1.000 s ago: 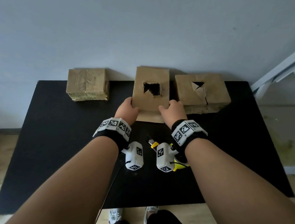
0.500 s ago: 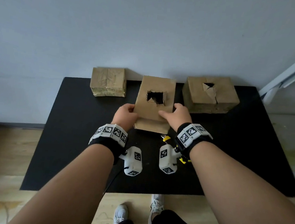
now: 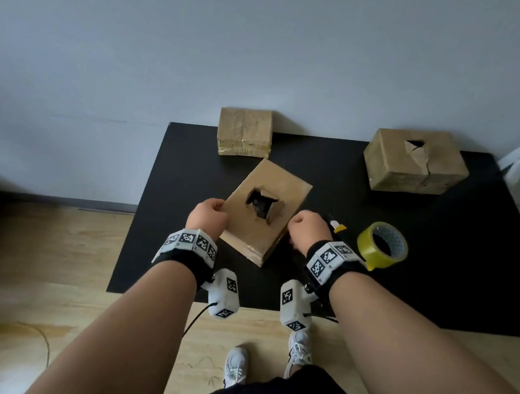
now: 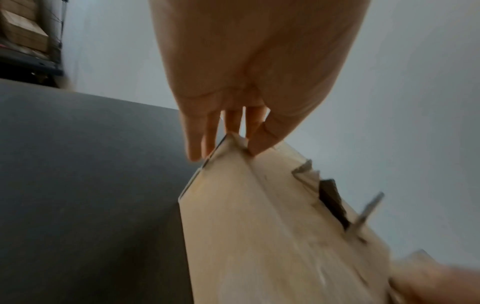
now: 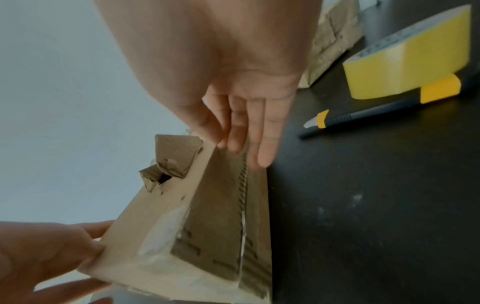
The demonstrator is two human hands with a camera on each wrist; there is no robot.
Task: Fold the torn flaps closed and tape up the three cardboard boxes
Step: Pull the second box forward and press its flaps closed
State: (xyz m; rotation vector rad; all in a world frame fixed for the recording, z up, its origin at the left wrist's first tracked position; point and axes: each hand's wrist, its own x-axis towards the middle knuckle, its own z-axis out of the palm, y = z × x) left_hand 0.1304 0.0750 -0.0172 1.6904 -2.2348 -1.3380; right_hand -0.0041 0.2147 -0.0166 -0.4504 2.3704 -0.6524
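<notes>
**Torn box held at the table's near edge**

While my left hand (image 3: 207, 220) and right hand (image 3: 306, 232) grip opposite sides of the torn box (image 3: 267, 210), it sits angled near me, hole upward, so the flaps (image 3: 274, 212) face my fingers and the tape (image 3: 381, 246) lies beside.

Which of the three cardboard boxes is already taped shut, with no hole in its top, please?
The small box at the back left: its top is closed and taped. The held box and back-right box show torn holes.
</notes>
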